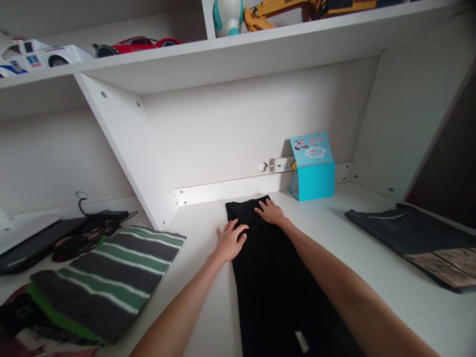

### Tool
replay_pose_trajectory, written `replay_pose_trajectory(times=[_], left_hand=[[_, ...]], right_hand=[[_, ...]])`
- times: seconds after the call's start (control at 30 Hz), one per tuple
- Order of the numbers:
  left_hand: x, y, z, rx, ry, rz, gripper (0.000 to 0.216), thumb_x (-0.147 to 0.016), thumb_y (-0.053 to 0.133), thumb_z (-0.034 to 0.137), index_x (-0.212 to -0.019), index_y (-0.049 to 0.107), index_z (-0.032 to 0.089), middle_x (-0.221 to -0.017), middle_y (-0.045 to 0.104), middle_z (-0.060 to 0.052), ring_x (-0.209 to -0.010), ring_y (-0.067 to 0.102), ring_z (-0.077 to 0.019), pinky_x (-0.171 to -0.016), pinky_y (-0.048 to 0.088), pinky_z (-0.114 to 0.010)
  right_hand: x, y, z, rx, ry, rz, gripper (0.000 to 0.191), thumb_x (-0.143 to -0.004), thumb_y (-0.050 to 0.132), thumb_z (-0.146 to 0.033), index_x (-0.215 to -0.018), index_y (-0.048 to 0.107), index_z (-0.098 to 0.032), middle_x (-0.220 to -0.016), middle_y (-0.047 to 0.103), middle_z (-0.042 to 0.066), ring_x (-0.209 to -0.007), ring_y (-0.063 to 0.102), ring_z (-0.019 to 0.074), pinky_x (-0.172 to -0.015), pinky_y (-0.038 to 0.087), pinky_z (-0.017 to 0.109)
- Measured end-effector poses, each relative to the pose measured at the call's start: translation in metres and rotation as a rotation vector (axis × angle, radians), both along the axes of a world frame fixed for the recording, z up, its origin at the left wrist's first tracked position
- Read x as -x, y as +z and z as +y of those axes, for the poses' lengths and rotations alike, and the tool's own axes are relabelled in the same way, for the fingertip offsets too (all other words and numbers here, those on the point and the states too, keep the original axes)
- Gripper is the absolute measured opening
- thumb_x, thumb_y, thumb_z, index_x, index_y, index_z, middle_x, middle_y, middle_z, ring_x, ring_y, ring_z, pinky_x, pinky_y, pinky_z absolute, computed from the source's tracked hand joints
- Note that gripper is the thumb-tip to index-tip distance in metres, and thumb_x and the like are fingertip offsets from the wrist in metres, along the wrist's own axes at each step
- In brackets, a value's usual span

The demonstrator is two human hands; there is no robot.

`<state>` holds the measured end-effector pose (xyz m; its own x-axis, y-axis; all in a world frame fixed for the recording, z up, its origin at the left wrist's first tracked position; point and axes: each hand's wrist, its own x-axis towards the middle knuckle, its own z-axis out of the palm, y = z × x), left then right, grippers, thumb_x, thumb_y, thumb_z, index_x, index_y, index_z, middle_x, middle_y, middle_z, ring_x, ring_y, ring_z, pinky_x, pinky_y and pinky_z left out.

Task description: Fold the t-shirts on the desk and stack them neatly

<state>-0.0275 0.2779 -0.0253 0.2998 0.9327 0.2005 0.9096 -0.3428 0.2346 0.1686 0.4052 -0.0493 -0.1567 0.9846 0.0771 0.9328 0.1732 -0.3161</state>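
A black garment lies in a long narrow fold on the white desk, its far end close to the back panel. I cannot tell whether it is a shirt or trousers. My left hand rests on its left edge near the far end, fingers spread. Flat on the far right edge is my right hand, its fingers apart and pointing left. Both hands press on the cloth without gripping it. A small pale label shows on the garment close to me.
To the left sits a stack topped by a striped folded shirt, beside a dark laptop. A dark folded garment lies right. A blue desk calendar stands before a power strip. The overhead shelf carries toy vehicles.
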Motion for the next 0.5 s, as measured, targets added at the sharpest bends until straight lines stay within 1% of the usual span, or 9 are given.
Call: replay_pose_trajectory(times=[0.07, 0.17, 0.2, 0.23, 0.3, 0.33, 0.37, 0.43, 0.5], left_hand=[[-0.001, 0.001, -0.001, -0.004, -0.009, 0.002, 0.032, -0.091, 0.032, 0.036, -0.118, 0.048, 0.037, -0.142, 0.033, -0.002, -0.131, 0.025, -0.0273, -0.097, 0.020, -0.064], [-0.002, 0.003, -0.002, -0.031, -0.043, 0.005, 0.032, -0.089, 0.035, 0.032, -0.118, 0.048, 0.036, -0.149, 0.017, 0.001, -0.135, 0.014, -0.0276, -0.098, 0.021, -0.064], [-0.002, 0.003, -0.002, -0.037, -0.060, 0.004, 0.034, -0.089, 0.035, 0.031, -0.121, 0.045, 0.036, -0.150, 0.013, 0.003, -0.136, 0.010, -0.0274, -0.098, 0.021, -0.064], [-0.002, 0.003, -0.002, -0.033, -0.076, 0.003, 0.038, -0.089, 0.035, 0.030, -0.126, 0.040, 0.036, -0.150, 0.011, 0.003, -0.136, 0.009, -0.0270, -0.098, 0.021, -0.064], [-0.002, 0.001, 0.000, 0.003, -0.095, 0.002, 0.048, -0.089, 0.033, 0.028, -0.135, 0.026, 0.036, -0.149, 0.017, 0.001, -0.136, 0.012, -0.0258, -0.098, 0.017, -0.066], [-0.001, 0.000, 0.001, 0.026, -0.099, 0.006, 0.050, -0.089, 0.031, 0.028, -0.137, 0.021, 0.036, -0.147, 0.022, 0.000, -0.135, 0.016, -0.0252, -0.098, 0.015, -0.067], [-0.001, -0.001, 0.002, 0.043, -0.102, 0.012, 0.050, -0.090, 0.030, 0.029, -0.138, 0.020, 0.036, -0.146, 0.025, 0.000, -0.134, 0.019, -0.0249, -0.098, 0.013, -0.068], [0.000, -0.002, 0.004, 0.056, -0.108, 0.029, 0.047, -0.091, 0.027, 0.031, -0.137, 0.024, 0.038, -0.146, 0.027, 0.001, -0.134, 0.020, -0.0251, -0.098, 0.012, -0.069], [0.001, -0.003, 0.005, 0.056, -0.112, 0.042, 0.045, -0.091, 0.025, 0.032, -0.135, 0.028, 0.039, -0.146, 0.026, 0.001, -0.134, 0.019, -0.0252, -0.098, 0.013, -0.068]], right_hand=[[0.000, -0.002, 0.001, 0.016, -0.030, -0.004, 0.068, -0.088, 0.024, -0.058, -0.141, 0.025, -0.015, -0.147, 0.018, 0.016, -0.134, 0.013, 0.0294, -0.104, 0.020, 0.045], [0.003, 0.001, -0.002, 0.019, -0.041, -0.007, 0.070, -0.088, 0.022, -0.060, -0.142, 0.023, -0.016, -0.147, 0.017, 0.016, -0.134, 0.012, 0.0294, -0.103, 0.019, 0.046], [0.004, 0.003, -0.004, 0.009, -0.039, -0.008, 0.070, -0.088, 0.021, -0.060, -0.142, 0.022, -0.017, -0.147, 0.015, 0.015, -0.135, 0.010, 0.0301, -0.103, 0.016, 0.048], [0.006, 0.005, -0.006, -0.005, -0.028, -0.008, 0.069, -0.088, 0.020, -0.060, -0.142, 0.021, -0.018, -0.148, 0.012, 0.014, -0.135, 0.006, 0.0302, -0.104, 0.013, 0.050], [0.009, 0.009, -0.011, -0.027, 0.025, -0.010, 0.065, -0.088, 0.018, -0.060, -0.142, 0.021, -0.025, -0.150, 0.008, 0.008, -0.136, 0.001, 0.0279, -0.104, 0.007, 0.052], [0.010, 0.010, -0.013, -0.026, 0.063, -0.011, 0.062, -0.088, 0.017, -0.061, -0.141, 0.023, -0.029, -0.150, 0.009, 0.005, -0.136, 0.001, 0.0262, -0.105, 0.007, 0.051], [0.012, 0.011, -0.015, -0.016, 0.101, -0.013, 0.061, -0.087, 0.018, -0.062, -0.140, 0.026, -0.032, -0.149, 0.013, 0.002, -0.136, 0.003, 0.0249, -0.105, 0.007, 0.050], [0.014, 0.011, -0.018, 0.015, 0.150, -0.019, 0.061, -0.086, 0.020, -0.064, -0.138, 0.029, -0.034, -0.148, 0.019, 0.000, -0.135, 0.009, 0.0248, -0.105, 0.011, 0.049], [0.015, 0.011, -0.020, 0.036, 0.162, -0.024, 0.062, -0.086, 0.023, -0.064, -0.139, 0.027, -0.033, -0.148, 0.019, 0.001, -0.135, 0.010, 0.0256, -0.105, 0.012, 0.049]])
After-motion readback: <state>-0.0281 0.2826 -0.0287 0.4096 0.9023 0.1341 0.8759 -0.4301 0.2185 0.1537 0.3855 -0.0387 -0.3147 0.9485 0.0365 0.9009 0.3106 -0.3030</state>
